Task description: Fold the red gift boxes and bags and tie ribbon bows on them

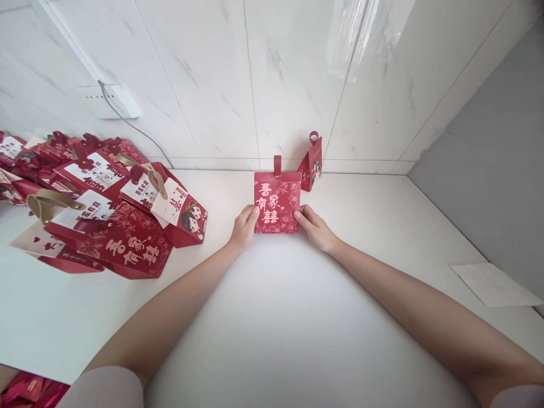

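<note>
A red gift box (278, 198) with pink Chinese characters, pale flower prints and a small red ribbon loop on top is held upright between my two hands. My left hand (245, 226) closes on its left edge, thumb on the front face. On the opposite edge, my right hand (315, 226) grips it the same way near the lower corner. Just behind and to the right, against the wall, stands a smaller-looking red box (313, 163) with a ribbon loop and a cartoon figure, partly hidden by the held box.
Several finished-looking red gift boxes (136, 246) with gold or red handles crowd the left of the white table (297, 328). A white sheet (495, 284) lies at the right edge. A grey cable (136, 129) runs down from a wall socket (113, 102). Red material (32, 390) shows at lower left.
</note>
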The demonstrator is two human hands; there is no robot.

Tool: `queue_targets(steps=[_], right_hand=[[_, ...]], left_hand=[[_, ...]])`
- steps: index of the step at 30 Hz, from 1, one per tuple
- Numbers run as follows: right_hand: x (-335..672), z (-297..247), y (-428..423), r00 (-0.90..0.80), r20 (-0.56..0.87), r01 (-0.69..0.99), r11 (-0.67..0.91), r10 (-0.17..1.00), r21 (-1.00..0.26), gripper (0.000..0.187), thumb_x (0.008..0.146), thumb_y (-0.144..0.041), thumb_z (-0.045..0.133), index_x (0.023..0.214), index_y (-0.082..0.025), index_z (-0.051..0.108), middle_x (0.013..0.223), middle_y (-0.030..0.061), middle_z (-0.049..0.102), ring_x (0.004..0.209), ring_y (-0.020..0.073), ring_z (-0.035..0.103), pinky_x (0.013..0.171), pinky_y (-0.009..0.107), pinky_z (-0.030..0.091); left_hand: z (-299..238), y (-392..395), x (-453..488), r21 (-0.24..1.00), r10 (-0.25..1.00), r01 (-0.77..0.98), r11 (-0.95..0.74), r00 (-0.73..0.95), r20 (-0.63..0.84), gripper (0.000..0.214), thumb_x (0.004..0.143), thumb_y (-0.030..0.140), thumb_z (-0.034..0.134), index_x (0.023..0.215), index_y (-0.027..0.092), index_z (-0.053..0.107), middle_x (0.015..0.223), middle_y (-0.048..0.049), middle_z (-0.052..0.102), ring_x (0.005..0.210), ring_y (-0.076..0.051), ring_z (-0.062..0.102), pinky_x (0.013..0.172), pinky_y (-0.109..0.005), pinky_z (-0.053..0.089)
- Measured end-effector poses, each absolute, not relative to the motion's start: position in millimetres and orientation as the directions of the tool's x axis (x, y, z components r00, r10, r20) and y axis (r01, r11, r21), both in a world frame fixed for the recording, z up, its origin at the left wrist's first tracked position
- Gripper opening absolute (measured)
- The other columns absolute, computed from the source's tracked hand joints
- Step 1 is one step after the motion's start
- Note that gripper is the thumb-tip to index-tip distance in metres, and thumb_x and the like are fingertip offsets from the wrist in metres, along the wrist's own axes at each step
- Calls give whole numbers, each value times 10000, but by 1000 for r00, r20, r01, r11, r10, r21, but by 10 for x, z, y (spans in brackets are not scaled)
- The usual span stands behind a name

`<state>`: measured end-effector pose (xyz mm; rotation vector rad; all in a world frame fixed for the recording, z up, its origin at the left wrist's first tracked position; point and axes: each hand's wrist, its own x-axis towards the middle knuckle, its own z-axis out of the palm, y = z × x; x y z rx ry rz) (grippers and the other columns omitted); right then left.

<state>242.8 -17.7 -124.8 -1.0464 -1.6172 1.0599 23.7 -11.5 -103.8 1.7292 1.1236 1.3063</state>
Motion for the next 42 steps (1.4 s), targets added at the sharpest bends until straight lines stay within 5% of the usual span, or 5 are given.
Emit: queue_targets(steps=[15,21,28,36,42], right_hand=[[2452,-1159,-233,-220,248,130,280,943,-951,402,930,-586,372,948,-226,552,964,25,608,925,199,555,900,358,432],[2419,-1143,-282,-389,300,182,392,871,-902,635,792,-542,643,1325,-241,477,1309,84,535,1124,263,546,995,411,424],[2390,-1178,-277,-135,278,494,308,951,-813,390,846,-561,534,976,-206,628,1021,74,627,871,226,597,796,384,485],[2414,-1188,-289,-174,367,439,405,914,-802,555,857,-403,577,1362,-275,387,1135,65,549,717,150,585,704,339,525],[2429,-1212,-267,-264,403,454,481,877,-750,485,860,-232,550,1331,-297,453,1090,53,569,722,152,589,738,340,528]], left_hand=[[-1058,-101,167,918,977,343,-197,-6,212,547,852,641,415,652,172,610,681,-43,639,711,-206,571,714,-329,426],[-1118,1,129,993,997,85,-79,-20,81,589,820,664,455,925,134,689,937,-102,708,900,-249,637,882,-375,451],[-1160,4,145,908,943,316,-274,-99,319,497,899,612,358,1098,208,568,1323,-91,494,1318,-213,388,1120,-357,279],[-994,-145,207,828,935,456,-328,33,352,406,925,516,394,1179,266,587,1190,-55,595,1144,-215,537,996,-346,415],[-952,-176,213,822,950,477,-311,139,279,403,930,505,366,1164,273,598,1098,-16,668,974,-209,622,843,-317,484]])
